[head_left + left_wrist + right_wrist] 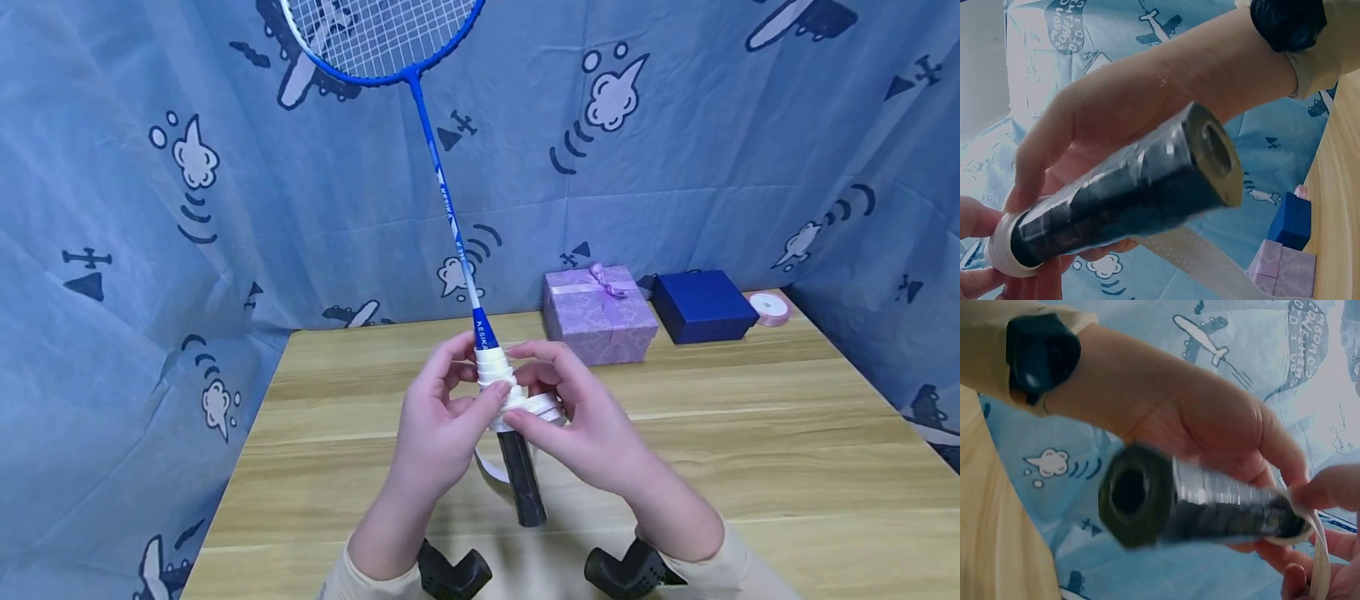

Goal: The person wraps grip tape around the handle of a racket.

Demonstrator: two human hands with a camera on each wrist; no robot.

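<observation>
Holding a blue badminton racket [442, 187] up over the wooden desk [750, 450], head raised toward the cloth backdrop, black handle [520, 479] pointing down toward the body. Left hand [438, 425] curled round the handle at the wrapped upper part, thumb pressed on the white grip tape [504, 385]. Right hand [581, 412] pinching the same tape from the other side, fingers bent over the band just beside the left thumb. Tape wound in tidy turns below the blue cone, a loose tail [489, 465] hanging under the hands. Lower part of the handle bare and black, hollow butt end [1216, 150] seen close in the left wrist view, also blurred in the right wrist view [1135, 494]. Further back on the desk, well apart from the hands: a lilac gift box [598, 315] with a bow, a dark blue box [701, 306] just beside it, a roll of pink ribbon [769, 307] near the corner
</observation>
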